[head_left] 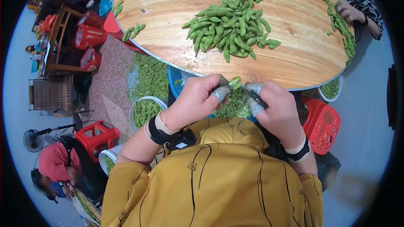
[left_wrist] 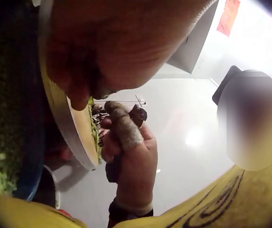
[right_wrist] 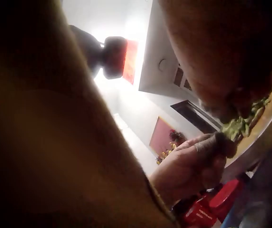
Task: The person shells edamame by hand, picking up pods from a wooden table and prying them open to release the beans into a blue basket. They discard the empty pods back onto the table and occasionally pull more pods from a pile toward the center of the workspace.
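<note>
Above the table's near edge, the left hand (head_left: 195, 101) pinches a green pod (head_left: 235, 82) between taped fingertips. Just to its right is the right hand (head_left: 277, 105), its taped fingers curled round a small dark object (head_left: 259, 99) whose shape is unclear. The pod lies between the two hands; whether the right fingertips touch it, I cannot tell. In the left wrist view, the right hand (left_wrist: 133, 161) shows beyond the dark, close left hand (left_wrist: 112, 47). The right wrist view shows the left hand (right_wrist: 193, 164) below the right hand (right_wrist: 221, 52).
A pile of green pods (head_left: 229, 27) lies on the wooden table (head_left: 164, 29). Shelled beans (head_left: 235, 107) are below the hands. A bucket of pods (head_left: 146, 111) stands left, a red stool (head_left: 322, 126) right. Another person's hand (head_left: 352, 12) is at the table's right edge.
</note>
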A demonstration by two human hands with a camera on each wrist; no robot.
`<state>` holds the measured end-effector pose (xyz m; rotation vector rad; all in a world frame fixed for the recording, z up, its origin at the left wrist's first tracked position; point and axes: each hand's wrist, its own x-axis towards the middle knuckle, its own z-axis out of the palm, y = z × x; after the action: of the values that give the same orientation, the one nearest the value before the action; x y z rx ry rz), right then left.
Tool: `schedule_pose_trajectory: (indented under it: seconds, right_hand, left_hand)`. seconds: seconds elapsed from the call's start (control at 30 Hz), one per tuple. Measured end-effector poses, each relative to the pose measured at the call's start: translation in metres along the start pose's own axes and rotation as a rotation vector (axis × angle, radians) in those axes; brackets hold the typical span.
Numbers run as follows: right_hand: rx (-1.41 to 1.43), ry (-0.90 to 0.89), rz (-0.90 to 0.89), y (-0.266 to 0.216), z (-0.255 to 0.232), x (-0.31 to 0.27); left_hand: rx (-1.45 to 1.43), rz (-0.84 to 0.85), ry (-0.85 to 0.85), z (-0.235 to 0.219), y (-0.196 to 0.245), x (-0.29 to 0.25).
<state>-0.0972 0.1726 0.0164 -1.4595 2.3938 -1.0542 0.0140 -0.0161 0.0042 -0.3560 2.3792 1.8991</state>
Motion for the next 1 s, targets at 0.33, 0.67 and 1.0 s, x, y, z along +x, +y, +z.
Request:
schedule_pose_trajectory:
  seconds: [0.33, 0.67, 1.0]
  right_hand:
    - [0.56, -0.308, 0.144, 0.001, -0.008, 0.006]
    - [0.417, -0.197, -0.126, -0.008, 0.035, 0.019]
    - [0.226, -0.402, -0.3, -0.01, 0.039, 0.027]
  left_hand:
    - [0.134, 0.212, -0.279, -0.002, 0.018, -0.011]
    - [-0.415, -0.149, -0.329, -0.018, -0.014, -0.039]
    - [0.281, 0.054, -0.307, -0.064, -0.033, -0.057]
